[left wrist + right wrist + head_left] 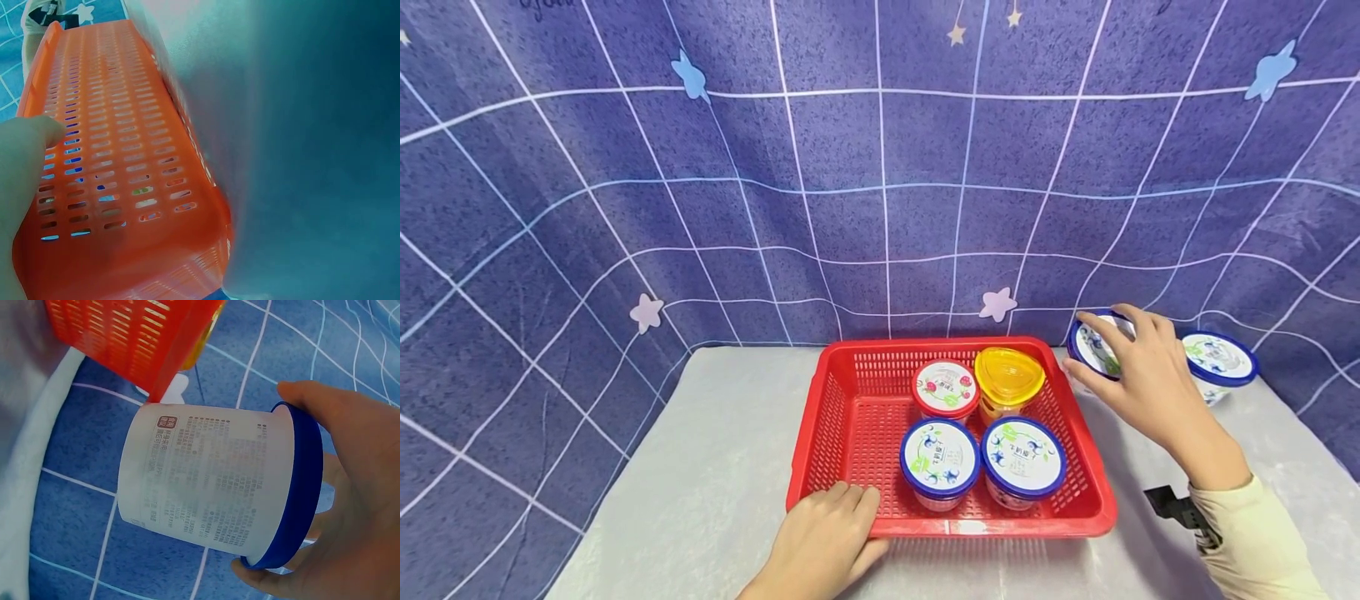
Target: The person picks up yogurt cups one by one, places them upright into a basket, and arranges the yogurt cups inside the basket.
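Observation:
My left hand (823,533) grips the near rim of a red plastic basket (850,350), fingers over the rim and thumb outside. In the left wrist view, the thumb (50,131) presses against the slotted orange-red wall (106,144). To the right of the basket, my right hand (1150,379) holds a white yogurt tub (1093,346) from above by its blue lid. The right wrist view shows the printed side of this yogurt tub (200,475), with fingers spread round the blue lid's rim (306,487).
Inside the basket stand two blue-lidded tubs (940,457) (1024,458), a red-lidded tub (945,387) and a yellow-lidded cup (1009,375). Another blue-lidded tub (1219,358) stands right of my right hand. A blue patterned curtain (880,167) hangs behind the grey table (685,483).

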`<state>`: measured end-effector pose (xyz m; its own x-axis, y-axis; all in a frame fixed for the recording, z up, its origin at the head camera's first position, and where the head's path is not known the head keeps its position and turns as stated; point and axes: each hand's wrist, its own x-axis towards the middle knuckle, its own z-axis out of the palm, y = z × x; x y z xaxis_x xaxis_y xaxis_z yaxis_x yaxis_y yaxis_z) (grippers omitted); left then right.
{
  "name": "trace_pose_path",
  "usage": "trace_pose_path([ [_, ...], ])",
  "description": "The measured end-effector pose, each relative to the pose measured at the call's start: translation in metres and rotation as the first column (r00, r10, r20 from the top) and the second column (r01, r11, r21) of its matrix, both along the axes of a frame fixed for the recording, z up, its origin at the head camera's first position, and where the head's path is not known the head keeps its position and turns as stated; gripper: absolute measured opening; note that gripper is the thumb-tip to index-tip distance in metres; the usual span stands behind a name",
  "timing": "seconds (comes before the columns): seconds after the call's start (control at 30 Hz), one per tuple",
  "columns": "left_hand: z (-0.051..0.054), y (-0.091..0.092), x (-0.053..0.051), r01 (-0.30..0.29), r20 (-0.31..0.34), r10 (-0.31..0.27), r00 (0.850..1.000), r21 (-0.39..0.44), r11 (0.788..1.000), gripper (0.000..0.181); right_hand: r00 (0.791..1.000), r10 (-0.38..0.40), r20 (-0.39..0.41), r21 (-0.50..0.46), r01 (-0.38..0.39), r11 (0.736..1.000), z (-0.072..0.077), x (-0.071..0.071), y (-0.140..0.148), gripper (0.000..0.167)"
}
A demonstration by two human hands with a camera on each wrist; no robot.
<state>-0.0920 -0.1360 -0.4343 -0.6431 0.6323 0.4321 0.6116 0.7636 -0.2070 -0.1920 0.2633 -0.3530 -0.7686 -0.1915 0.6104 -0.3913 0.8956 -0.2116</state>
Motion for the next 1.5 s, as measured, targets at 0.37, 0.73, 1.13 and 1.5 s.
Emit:
trace_pose_path([
  [0.37, -0.002, -0.004, 0.002, -0.008, 0.006, 0.008, 1.0, -0.012, 1.0, 0.046, 0.997, 0.0, -0.08, -0.038, -0.003, 0.999, 0.009, 0.01, 0.0, 0.066],
  [0.73, 0.001, -0.005, 0.001, 0.011, -0.01, -0.011, 1.0, 0.0, 1.0, 0.046, 0.986, 0.053, -0.155, -0.028, -0.059, 0.998, 0.026, 0.011, -0.012, 0.085],
  [1.13, 0.004, -0.001, 0.0, 0.016, -0.006, -0.016, 1.0, -0.009, 1.0, 0.043, 0.986, 0.114, -0.123, 0.02, -0.112, 0.994, 0.043, 0.013, -0.039, 0.081],
  [1.5, 0.002, -0.001, 0.0, 0.019, -0.017, -0.019, 1.0, 0.003, 1.0, 0.043, 0.975, 0.199, -0.102, 0.081, -0.192, 0.978, 0.047, 0.006, -0.063, 0.072],
])
